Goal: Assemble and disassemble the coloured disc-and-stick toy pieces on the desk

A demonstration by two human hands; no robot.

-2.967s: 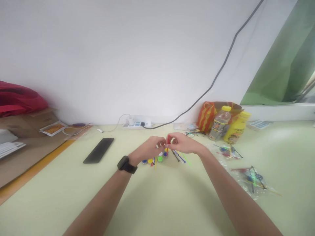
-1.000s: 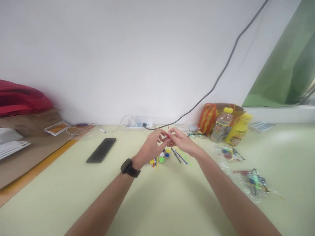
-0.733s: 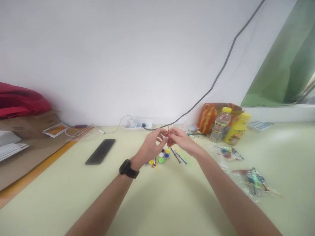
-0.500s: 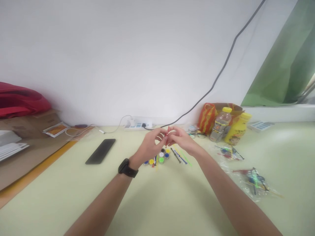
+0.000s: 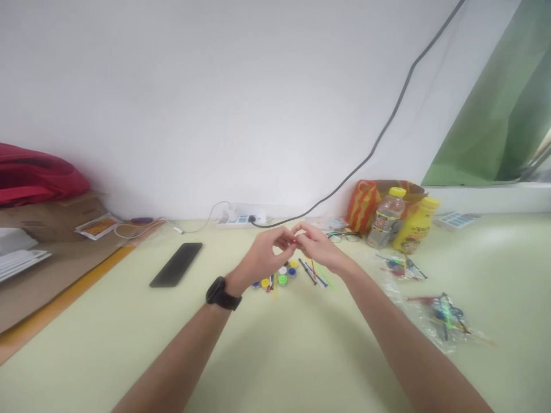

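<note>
My left hand [image 5: 269, 252], with a black watch on the wrist, is closed in a pinch, its fingertips meeting those of my right hand [image 5: 316, 245]. Between them shows a bit of a small red plastic piece [image 5: 294, 241]; the fingers hide most of it. Below my right hand a thin red stick [image 5: 313, 267] shows; whether that hand holds it or it lies on the table I cannot tell. Under the hands are small round pieces, among them a green one [image 5: 282, 280], a white one [image 5: 282, 270] and a yellow one [image 5: 265, 283]. Beside them lie thin coloured sticks [image 5: 321, 280].
A black phone [image 5: 176, 265] lies to the left. To the right are clear bags of coloured parts [image 5: 447, 315], a clear bottle [image 5: 386, 221], a yellow bottle [image 5: 415, 226] and glasses [image 5: 344, 236]. A power strip [image 5: 241, 218] is by the wall.
The red stick that stood upright between my fingertips no longer shows there; only a red spot remains. A red stick now shows below my right hand. My fingertips have drawn together.
</note>
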